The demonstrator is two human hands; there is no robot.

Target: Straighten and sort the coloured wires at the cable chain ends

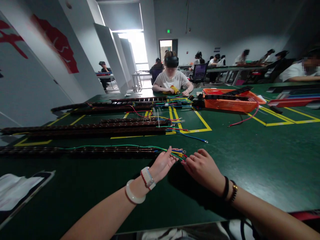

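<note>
A long black cable chain (100, 152) lies across the near part of the table, with a green wire (120, 145) running along its top. Several coloured wires come out of its right end, some tipped with metal ring terminals (184, 152). My left hand (163, 164), palm turned up, grips these wires between thumb and fingers. Just to its right, my right hand (202, 168) is closed, with thumb and forefinger pinching the wire ends near a red tip. What lies inside its curled fingers is hidden.
More cable chains (85, 129) lie beyond on the green table (250, 160), a blue wire (192, 136) sticking out. Farther back stands an orange basket (230, 105). Opposite, a person (172, 78) works beside a yellow tool (175, 90). A white sheet (18, 190) lies at left.
</note>
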